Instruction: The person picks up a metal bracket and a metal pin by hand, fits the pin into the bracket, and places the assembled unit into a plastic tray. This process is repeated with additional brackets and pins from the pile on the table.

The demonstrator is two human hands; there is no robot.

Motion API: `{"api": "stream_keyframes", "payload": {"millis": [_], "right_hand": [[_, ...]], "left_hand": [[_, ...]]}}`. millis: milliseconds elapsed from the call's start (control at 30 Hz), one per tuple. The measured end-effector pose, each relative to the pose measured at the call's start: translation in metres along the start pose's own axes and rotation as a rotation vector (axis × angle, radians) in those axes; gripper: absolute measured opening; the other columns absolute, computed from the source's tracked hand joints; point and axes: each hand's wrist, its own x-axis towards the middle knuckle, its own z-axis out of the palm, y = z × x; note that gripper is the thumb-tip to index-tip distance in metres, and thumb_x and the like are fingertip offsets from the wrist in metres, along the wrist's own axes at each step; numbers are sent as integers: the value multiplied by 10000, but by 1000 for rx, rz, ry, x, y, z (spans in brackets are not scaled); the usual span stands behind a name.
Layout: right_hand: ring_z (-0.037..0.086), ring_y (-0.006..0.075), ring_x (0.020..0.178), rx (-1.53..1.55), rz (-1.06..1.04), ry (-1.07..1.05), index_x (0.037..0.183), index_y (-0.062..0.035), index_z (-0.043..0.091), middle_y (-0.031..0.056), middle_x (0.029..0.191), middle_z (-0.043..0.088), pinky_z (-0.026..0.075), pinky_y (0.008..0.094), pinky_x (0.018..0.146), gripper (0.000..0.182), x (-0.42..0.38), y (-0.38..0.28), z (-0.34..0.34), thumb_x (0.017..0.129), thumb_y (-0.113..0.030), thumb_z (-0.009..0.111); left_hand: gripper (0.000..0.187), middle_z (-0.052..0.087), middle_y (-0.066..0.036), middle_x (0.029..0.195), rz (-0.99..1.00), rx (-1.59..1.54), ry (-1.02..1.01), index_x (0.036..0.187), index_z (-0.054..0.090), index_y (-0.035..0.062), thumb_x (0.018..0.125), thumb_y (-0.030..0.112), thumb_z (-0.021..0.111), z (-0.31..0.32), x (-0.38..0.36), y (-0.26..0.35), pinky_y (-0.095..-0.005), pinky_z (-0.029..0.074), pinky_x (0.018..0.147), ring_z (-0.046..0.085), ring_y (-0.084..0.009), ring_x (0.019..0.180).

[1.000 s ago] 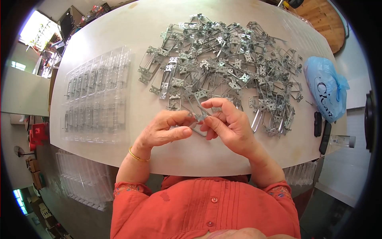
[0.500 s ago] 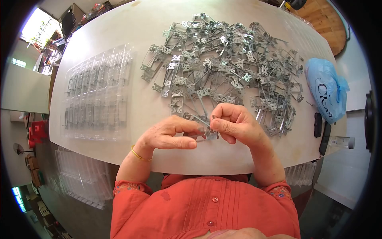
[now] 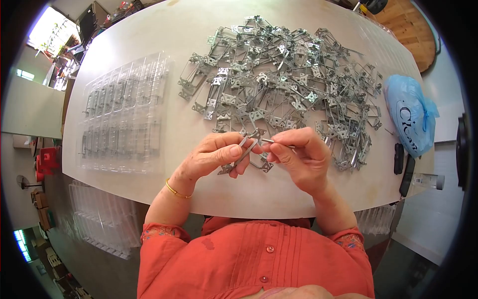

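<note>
My left hand (image 3: 209, 155) is closed round a grey metal bracket frame (image 3: 240, 158), with thin bars and small perforated end plates that stick out past the thumb and fingers. Just to its right, my right hand (image 3: 304, 158) pinches a short metal rod (image 3: 269, 141) between thumb and forefinger. The rod's tip points left at the upper end of the frame. Beyond both hands spreads a large tangled pile of similar metal brackets (image 3: 271, 92), its near edge close above my fingers.
At the left of the table lie clear plastic trays (image 3: 162, 74) with metal parts in their slots. On the right are a blue plastic bag (image 3: 409, 112), a dark flat object (image 3: 407, 175) and a clear bottle (image 3: 429, 180). More clear trays (image 3: 102, 222) stand below the table's left edge.
My left hand has turned and lifted, so the bracket frame now shows in its fingers. My right hand has shifted slightly right, and its pinched rod now points left.
</note>
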Motion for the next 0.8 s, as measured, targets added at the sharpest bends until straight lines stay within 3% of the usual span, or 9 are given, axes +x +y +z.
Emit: {"api": "stream_keyframes", "payload": {"millis": [167, 233, 467, 533, 567, 633, 733, 800], "right_hand": [[759, 201, 852, -225, -147, -40, 1069, 18, 644, 129, 975, 750, 620, 299, 702, 176, 2, 6, 0, 918, 80, 707], [765, 223, 822, -433, -298, -17, 1068, 1, 655, 123, 922, 753, 606, 295, 678, 200, 5, 6, 2, 895, 71, 728], [706, 213, 651, -695, -279, -15, 1042, -32, 660, 95, 808, 726, 536, 302, 558, 160, 5, 5, 3, 909, 17, 736], [639, 155, 556, -526, -49, -98, 1017, -22, 644, 66, 739, 691, 472, 288, 488, 97, 1, 5, 2, 952, -24, 715], [639, 155, 556, -525, -48, -97, 1017, -22, 644, 66, 739, 691, 472, 288, 488, 97, 0, 1, 2, 952, -24, 715], [595, 90, 528, -60, 434, -88, 989, -29, 630, 29, 682, 649, 429, 246, 458, 76, 1, -11, 2, 1019, -93, 658], [577, 55, 540, 218, 609, -138, 980, -43, 623, 9, 673, 640, 416, 212, 461, 160, 6, -14, -7, 1074, -167, 584], [574, 57, 537, 203, 623, -174, 985, -45, 620, 8, 670, 633, 423, 210, 465, 177, 8, -15, -9, 1081, -186, 570]], "left_hand": [[449, 641, -134, 762, -10, 20, -19, 1100, 646, -62, 1018, 379, 632, 2, 0, 1, -312, 432, 540, 557, -168, 617], [487, 610, -28, 747, -11, 79, -56, 1234, 665, -20, 1046, 424, 593, -1, 0, 1, -262, 433, 602, 553, -108, 653], [464, 605, -15, 781, 39, 138, -40, 1248, 658, -18, 1048, 397, 604, 3, -1, 5, -244, 423, 622, 542, -91, 698], [477, 594, -33, 785, 67, 186, 44, 1235, 656, -47, 1022, 380, 637, 3, -1, 0, -268, 372, 589, 516, -112, 681], [477, 594, -33, 785, 66, 186, 43, 1235, 656, -47, 1022, 380, 637, 3, 0, -1, -268, 372, 589, 516, -112, 681], [464, 582, -27, 805, 203, 533, 25, 1244, 641, -51, 1011, 351, 661, 1, 1, -1, -275, 382, 614, 515, -119, 723], [473, 597, -47, 847, 238, 594, -4, 1260, 621, -59, 987, 319, 698, 3, 2, 2, -288, 415, 648, 530, -137, 749], [483, 609, -61, 858, 291, 625, 26, 1276, 615, -65, 979, 304, 710, 1, 2, -1, -298, 432, 663, 547, -147, 756]]}}
